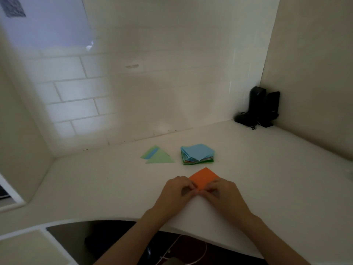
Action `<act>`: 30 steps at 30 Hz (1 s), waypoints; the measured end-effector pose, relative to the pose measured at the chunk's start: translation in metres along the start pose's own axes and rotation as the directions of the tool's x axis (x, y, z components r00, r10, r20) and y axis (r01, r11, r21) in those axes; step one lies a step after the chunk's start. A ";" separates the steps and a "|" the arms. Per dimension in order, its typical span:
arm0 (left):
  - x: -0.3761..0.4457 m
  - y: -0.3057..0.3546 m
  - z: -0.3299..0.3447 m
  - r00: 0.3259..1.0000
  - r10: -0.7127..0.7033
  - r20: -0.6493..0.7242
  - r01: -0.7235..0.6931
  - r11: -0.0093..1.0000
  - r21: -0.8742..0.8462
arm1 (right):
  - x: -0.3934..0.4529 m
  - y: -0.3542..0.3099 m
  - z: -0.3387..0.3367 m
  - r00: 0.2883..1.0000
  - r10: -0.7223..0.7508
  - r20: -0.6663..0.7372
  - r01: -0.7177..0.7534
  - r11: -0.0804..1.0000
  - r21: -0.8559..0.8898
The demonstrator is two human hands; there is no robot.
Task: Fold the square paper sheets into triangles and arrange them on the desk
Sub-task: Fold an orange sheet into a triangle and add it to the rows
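The scene is dim and soft, nothing crisply focused. Pale bluish light falls from the upper left across the tiled wall, fading toward the right of it. Right of that wall, the corner holding the black speakers sits in shade. Wide-angle distortion bends the wall's tile lines.

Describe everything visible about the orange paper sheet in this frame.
The orange paper sheet is thin and matte, lying on the white desk with one corner pointing away, diamond-wise. It sits just in front of the stack of coloured sheets. The left hand and right hand pinch its near corner, hiding that part.
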State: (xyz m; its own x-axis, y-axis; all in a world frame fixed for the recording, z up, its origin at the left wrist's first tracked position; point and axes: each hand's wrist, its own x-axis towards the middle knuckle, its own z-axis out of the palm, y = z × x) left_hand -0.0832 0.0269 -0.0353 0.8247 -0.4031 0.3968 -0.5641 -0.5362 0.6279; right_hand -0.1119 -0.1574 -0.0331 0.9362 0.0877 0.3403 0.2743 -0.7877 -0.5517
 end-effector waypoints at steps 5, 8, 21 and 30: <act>0.007 -0.002 0.005 0.992 -0.110 -0.056 0.106 0.992 -0.062 | 0.001 -0.005 0.001 0.998 0.046 -0.044 -0.045 0.999 0.019; 0.008 0.000 0.004 0.988 -0.149 -0.036 0.146 0.986 -0.078 | 0.001 -0.010 -0.003 0.994 0.102 -0.030 -0.099 0.992 0.079; 0.017 0.005 -0.011 0.954 -0.272 0.121 0.285 0.954 -0.096 | 0.024 0.002 -0.019 0.928 0.214 0.304 -0.257 0.960 0.108; 0.002 0.007 -0.018 0.976 -0.088 0.199 0.109 0.989 -0.098 | 0.024 -0.009 -0.007 0.913 0.165 0.373 -0.065 0.962 -0.267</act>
State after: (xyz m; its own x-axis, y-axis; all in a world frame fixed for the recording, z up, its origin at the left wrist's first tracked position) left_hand -0.0849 0.0361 -0.0179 0.8464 -0.4941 0.1986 -0.4641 -0.5016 0.7301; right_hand -0.0934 -0.1519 -0.0145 0.9820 0.1776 -0.0638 0.1447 -0.9257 -0.3494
